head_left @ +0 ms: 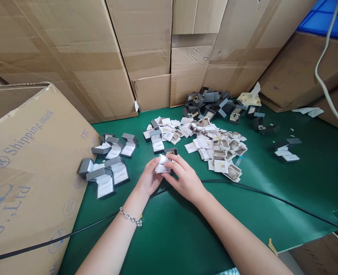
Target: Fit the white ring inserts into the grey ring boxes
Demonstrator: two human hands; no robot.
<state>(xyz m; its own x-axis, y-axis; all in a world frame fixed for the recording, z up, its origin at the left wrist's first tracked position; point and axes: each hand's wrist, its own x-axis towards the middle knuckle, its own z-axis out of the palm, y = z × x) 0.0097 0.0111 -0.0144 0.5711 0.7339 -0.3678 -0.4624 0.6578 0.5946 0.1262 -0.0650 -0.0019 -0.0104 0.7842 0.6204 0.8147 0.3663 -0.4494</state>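
Observation:
Both my hands meet over the green table, holding one small grey jewellery box with a white insert. My left hand, with a chain bracelet on its wrist, pinches the box's left side. My right hand curls its fingers over the top and right side. The box's grey lid stands open just behind my fingers. Several open grey boxes with white cards lie to the left of my hands. A heap of white inserts and cards lies just behind and to the right.
A big cardboard carton stands at the left; more cartons wall the back. A pile of dark boxes sits at the back. A black cable runs across the table under my arms. A white cord hangs at right.

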